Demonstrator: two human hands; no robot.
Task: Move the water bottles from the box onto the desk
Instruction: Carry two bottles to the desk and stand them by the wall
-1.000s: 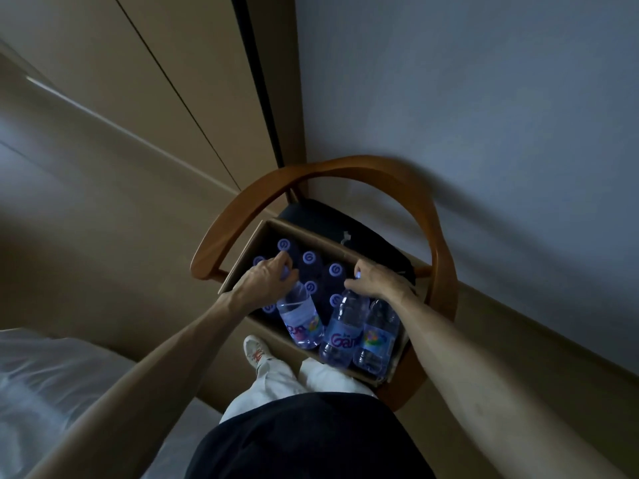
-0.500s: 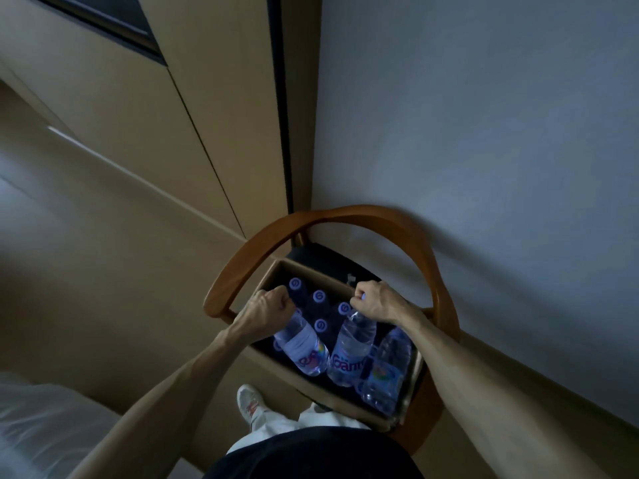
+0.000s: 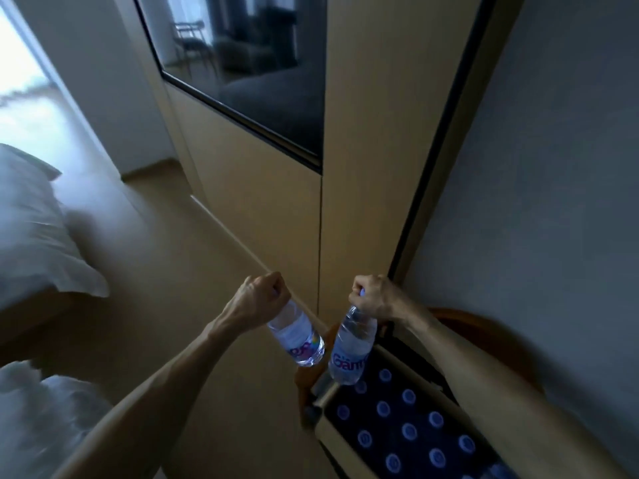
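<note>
Left hand [image 3: 257, 299] gripping a water bottle [image 3: 298, 337] by its neck, right hand [image 3: 375, 299] gripping a second bottle [image 3: 352, 350] likewise, box [image 3: 349, 440] of capped bottles below the right hand

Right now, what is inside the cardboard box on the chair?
The box holds rows of upright water bottles, seen only as purple caps. Their bodies are lost in shadow, and the right forearm covers the box's far edge.

Clear bottles [image 3: 352, 347] with seemingly purple lettering; blue-purple caps [image 3: 409, 431] in tan box [image 3: 332, 432].
</note>
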